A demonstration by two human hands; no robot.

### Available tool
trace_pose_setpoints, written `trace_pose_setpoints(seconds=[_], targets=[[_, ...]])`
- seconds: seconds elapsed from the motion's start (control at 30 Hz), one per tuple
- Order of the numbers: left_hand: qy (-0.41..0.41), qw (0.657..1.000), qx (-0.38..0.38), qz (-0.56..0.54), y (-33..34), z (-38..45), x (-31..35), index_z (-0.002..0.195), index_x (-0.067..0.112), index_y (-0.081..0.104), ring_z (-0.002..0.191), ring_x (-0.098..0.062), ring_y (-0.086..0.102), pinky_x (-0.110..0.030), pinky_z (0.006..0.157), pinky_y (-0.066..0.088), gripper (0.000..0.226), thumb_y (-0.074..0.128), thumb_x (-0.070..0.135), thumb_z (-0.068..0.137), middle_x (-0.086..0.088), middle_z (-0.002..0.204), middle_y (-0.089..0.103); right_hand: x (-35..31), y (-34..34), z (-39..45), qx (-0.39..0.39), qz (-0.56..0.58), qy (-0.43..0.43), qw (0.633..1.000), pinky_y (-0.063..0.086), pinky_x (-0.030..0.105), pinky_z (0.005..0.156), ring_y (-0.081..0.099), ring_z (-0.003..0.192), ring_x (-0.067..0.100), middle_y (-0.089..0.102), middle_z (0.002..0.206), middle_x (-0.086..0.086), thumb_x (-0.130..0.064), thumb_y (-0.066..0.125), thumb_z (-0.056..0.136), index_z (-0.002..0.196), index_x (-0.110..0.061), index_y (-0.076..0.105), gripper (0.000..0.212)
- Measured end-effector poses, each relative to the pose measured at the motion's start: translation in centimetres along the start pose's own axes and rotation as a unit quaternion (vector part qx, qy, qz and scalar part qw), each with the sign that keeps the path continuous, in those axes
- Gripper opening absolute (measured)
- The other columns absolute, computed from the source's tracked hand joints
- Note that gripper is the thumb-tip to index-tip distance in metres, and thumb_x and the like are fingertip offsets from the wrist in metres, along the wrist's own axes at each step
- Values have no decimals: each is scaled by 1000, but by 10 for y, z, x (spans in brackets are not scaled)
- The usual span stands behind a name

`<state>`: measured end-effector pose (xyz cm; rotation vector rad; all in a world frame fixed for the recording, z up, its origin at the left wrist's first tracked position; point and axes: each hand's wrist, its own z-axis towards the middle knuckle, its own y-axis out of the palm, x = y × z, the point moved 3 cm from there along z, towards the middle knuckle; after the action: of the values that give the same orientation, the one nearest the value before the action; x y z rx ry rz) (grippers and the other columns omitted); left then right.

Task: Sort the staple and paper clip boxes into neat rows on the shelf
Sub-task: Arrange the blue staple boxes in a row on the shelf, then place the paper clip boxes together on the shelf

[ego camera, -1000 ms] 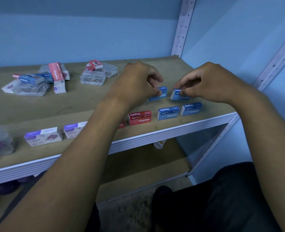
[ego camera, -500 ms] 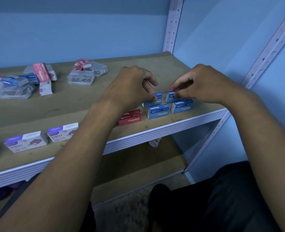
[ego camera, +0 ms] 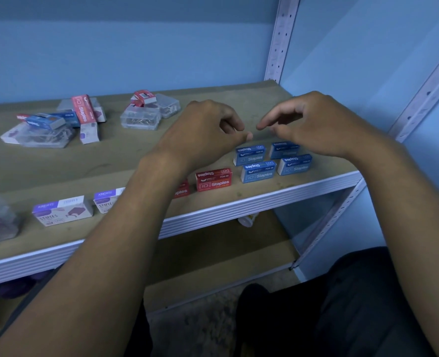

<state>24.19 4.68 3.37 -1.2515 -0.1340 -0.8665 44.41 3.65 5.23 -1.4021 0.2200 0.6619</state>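
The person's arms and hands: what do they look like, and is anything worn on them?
Both forearms are bare up to where the picture ends, with no sleeve in sight. The left hand and the right hand wear no glove, ring, watch or wristband that shows. At the bottom of the head view, dark clothing covers the lap.

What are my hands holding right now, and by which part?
Nothing: left hand and right hand hover with loosely curled fingers above the blue cardboard staple boxes.

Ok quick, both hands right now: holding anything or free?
Left hand: open, fingers loosely curled, holding nothing, above the shelf.
Right hand: open, holding nothing, over the rear blue staple boxes.
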Motion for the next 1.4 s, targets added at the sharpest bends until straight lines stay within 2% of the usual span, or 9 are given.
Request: trace_pose_setpoints(seconds=[0.17, 0.37, 0.53, 0.67, 0.8, 0.93, 1.13, 1.3, 1.4], targets=[[-15, 999, 20, 26, -25, -13, -13, 94, 23, 77, 83, 0, 65, -26, 79, 56, 23, 69, 43, 86, 11, 90, 73, -25, 16, 15, -17, 10, -27, 999, 47, 15, 79, 65, 94, 0, 72, 99, -17, -21, 62, 93, 98, -40, 78, 25], [-58, 995, 41, 72, -60, -34, -38, 96, 21, 77, 73, 8, 56, -4, 68, 41, 19, 68, 36, 88, 10, 95, 72, -61, 45, 41, -48, 17, -63, 997, 49, 14, 84, 64, 97, -2, 72, 102, -18, -20, 64, 93, 101, -37, 79, 24], [-121, 983, 66, 120, -90, -56, -67, 99, 22, 76, 87, -6, 56, -20, 75, 39, 24, 68, 42, 87, 6, 106, 71, -90, 72, 62, -83, 17, -80, 993, 47, 12, 77, 65, 99, 0, 70, 107, -16, -23, 65, 95, 104, -36, 77, 20], [-205, 968, 82, 123, -115, -68, -92, 104, 21, 74, 103, -12, 58, -19, 80, 36, 27, 69, 40, 86, 4, 113, 68, -107, 93, 78, -108, 13, -69, 992, 45, 19, 77, 63, 103, 5, 66, 118, -14, -27, 64, 94, 108, -40, 75, 22], [-270, 947, 74, 157, -137, -70, -115, 102, 18, 73, 111, -22, 59, -24, 84, 41, 30, 68, 42, 86, -1, 117, 67, -119, 114, 94, -113, -8, -72, 991, 41, 25, 80, 60, 107, 13, 60, 126, -8, -26, 65, 92, 116, -40, 70, 29], [-326, 924, 25, 201, -148, -70, -135, 111, 11, 70, 107, -30, 59, -31, 80, 44, 48, 64, 51, 86, -10, 117, 66, -128, 130, 109, -99, -51, -95, 989, 36, 25, 85, 52, 111, 18, 53, 130, 1, -26, 67, 89, 127, -38, 63, 41], [-358, 912, 9, 200, -154, -70, -151, 97, 11, 69, 79, -23, 53, -28, 56, 34, 42, 69, 49, 80, -9, 102, 64, -131, 143, 130, -105, -60, -108, 987, 39, 26, 92, 52, 124, 22, 52, 139, 5, -24, 68, 86, 129, -34, 62, 45], [-342, 919, -19, 195, -152, -69, -158, 116, 8, 67, 111, -29, 57, -33, 86, 45, 52, 68, 49, 83, -12, 122, 63, -133, 152, 138, -119, -70, -93, 986, 40, 32, 107, 47, 132, 23, 46, 147, 4, -27, 69, 85, 136, -33, 57, 53], [-337, 925, -8, 175, -152, -71, -165, 125, 17, 62, 121, -26, 52, -27, 88, 39, 53, 71, 44, 81, -9, 134, 56, -134, 155, 141, -115, -75, -85, 987, 39, 34, 109, 45, 135, 27, 44, 149, 5, -29, 68, 86, 138, -33, 54, 54]])
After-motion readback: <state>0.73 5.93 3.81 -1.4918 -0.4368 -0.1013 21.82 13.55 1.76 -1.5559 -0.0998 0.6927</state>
